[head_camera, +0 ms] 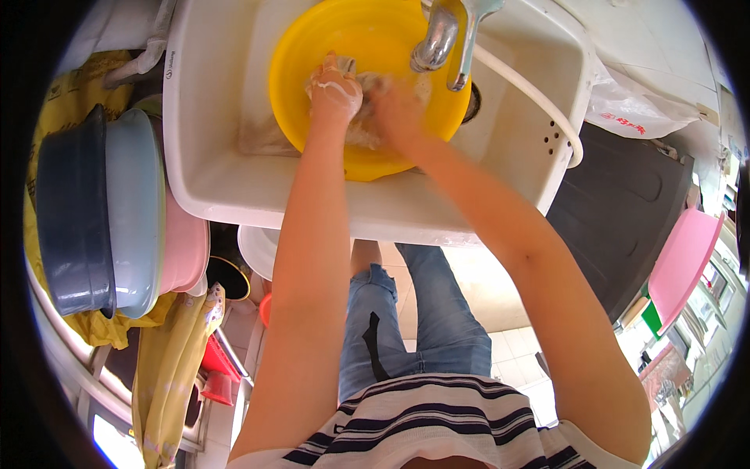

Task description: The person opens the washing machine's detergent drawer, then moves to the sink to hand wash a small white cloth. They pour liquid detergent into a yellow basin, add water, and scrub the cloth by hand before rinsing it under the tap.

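A round yellow plastic basin (pixel 375 29) sits inside a white sink (pixel 205 146). Wet, light-coloured cloth (pixel 362 133) is bunched in the basin, partly hidden under both hands. My left hand (pixel 335 91), streaked with white suds, grips the cloth left of the basin's middle. Close beside it, my right hand (pixel 399 114) is blurred by motion, its fingers curled against the cloth. A chrome faucet (pixel 439 38) reaches over the basin's right side, above and to the right of my right hand.
A white hose (pixel 533 94) curves across the sink's right side. Dark blue (pixel 73 211), light blue (pixel 135 211) and pink (pixel 184 240) basins stand on edge at left. At right are a dark panel (pixel 615 205), a plastic bag (pixel 638 105) and another pink basin (pixel 682 264).
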`<state>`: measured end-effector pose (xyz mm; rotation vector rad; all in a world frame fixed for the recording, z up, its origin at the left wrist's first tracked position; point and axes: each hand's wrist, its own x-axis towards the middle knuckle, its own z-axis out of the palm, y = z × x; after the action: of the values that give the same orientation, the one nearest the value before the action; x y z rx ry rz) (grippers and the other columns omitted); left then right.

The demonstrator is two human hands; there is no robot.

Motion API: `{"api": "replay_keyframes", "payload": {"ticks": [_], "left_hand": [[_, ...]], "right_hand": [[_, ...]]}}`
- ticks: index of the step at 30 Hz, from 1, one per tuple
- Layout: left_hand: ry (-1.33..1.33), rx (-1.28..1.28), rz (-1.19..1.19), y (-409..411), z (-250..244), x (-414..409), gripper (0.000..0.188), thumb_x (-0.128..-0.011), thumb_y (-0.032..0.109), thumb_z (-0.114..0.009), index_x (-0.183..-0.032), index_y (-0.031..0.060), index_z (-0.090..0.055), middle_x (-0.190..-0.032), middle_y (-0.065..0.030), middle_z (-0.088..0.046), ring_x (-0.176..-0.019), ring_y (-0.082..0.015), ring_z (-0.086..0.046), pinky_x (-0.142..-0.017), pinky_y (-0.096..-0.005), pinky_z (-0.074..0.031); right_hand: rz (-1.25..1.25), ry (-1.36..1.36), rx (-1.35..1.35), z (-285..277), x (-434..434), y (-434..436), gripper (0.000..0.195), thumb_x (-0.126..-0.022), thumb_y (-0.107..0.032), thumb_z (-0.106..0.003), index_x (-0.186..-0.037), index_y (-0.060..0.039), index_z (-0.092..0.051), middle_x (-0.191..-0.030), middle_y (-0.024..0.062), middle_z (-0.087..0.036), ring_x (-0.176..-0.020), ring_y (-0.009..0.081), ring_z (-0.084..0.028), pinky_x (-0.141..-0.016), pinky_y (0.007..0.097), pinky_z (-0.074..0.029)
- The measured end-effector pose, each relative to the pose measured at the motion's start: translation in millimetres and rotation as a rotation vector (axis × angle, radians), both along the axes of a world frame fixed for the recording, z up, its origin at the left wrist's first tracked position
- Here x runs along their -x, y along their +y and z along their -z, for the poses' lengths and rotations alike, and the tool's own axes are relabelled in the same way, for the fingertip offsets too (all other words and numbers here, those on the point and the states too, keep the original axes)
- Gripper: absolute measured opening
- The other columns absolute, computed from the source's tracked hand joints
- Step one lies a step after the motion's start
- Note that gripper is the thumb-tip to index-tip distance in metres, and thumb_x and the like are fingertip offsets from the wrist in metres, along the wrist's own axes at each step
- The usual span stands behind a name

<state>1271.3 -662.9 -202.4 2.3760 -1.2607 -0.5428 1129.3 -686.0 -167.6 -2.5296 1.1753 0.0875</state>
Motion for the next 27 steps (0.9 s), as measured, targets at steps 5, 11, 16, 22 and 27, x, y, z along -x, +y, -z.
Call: {"api": "replay_keyframes", "payload": {"ticks": [5,11,16,22,27], "left_hand": [[1.104,-0.101,-0.620,-10.1,-40.7,14.7,0.045,-0.100,0.035,-0.042,-0.129,0.0026,-0.049,-0.117,-0.0144,-0.061,-0.105,-0.0301,-0.057,-0.083,-0.0445,-0.049],[1.988,0.421,-0.727,10.0,-49.8,18.2,0.030,-0.102,0.033,-0.044,-0.117,0.0103,-0.056,-0.096,-0.0059,-0.065,-0.082,-0.0176,-0.060,-0.070,-0.0333,-0.052],[1.903,0.442,-0.580,6.5,-22.9,23.9,0.024,-0.099,0.034,-0.050,-0.108,0.0123,-0.057,-0.090,-0.0037,-0.062,-0.080,-0.0165,-0.059,-0.068,-0.0325,-0.051],[1.858,0.345,-1.051,-5.0,-54.6,38.3,0.019,-0.095,0.034,-0.059,-0.095,0.0155,-0.057,-0.077,0.0014,-0.058,-0.067,-0.0135,-0.058,-0.063,-0.0288,-0.050],[1.894,0.236,-0.816,-0.9,-49.4,37.7,0.016,-0.095,0.028,-0.058,-0.098,0.0123,-0.058,-0.077,0.0002,-0.059,-0.062,-0.0132,-0.055,-0.053,-0.0296,-0.047]], "right_hand": [[0.612,-0.612,-0.564,-23.7,-5.5,-24.5,0.029,-0.081,-0.014,-0.063,-0.107,-0.0029,-0.056,-0.094,0.0184,-0.063,-0.084,0.0362,-0.062,-0.076,0.0435,-0.050],[0.193,-0.499,-0.552,-118.3,-18.7,35.1,0.021,-0.086,-0.014,-0.056,-0.102,-0.0015,-0.056,-0.089,0.0231,-0.063,-0.074,0.0383,-0.063,-0.065,0.0452,-0.049],[0.283,-0.306,-0.283,-83.8,-51.2,-5.8,0.029,-0.091,-0.031,-0.056,-0.090,-0.0022,-0.063,-0.084,0.0269,-0.064,-0.074,0.0417,-0.063,-0.065,0.0480,-0.049],[0.373,-0.370,-0.183,-54.5,-32.9,-3.5,0.037,-0.093,-0.033,-0.053,-0.087,0.0009,-0.066,-0.077,0.0271,-0.064,-0.072,0.0453,-0.062,-0.063,0.0495,-0.049],[0.448,-0.464,-0.312,-48.4,-38.4,-33.2,0.034,-0.091,-0.032,-0.056,-0.089,0.0009,-0.065,-0.078,0.0266,-0.064,-0.074,0.0437,-0.062,-0.065,0.0492,-0.049]]}}
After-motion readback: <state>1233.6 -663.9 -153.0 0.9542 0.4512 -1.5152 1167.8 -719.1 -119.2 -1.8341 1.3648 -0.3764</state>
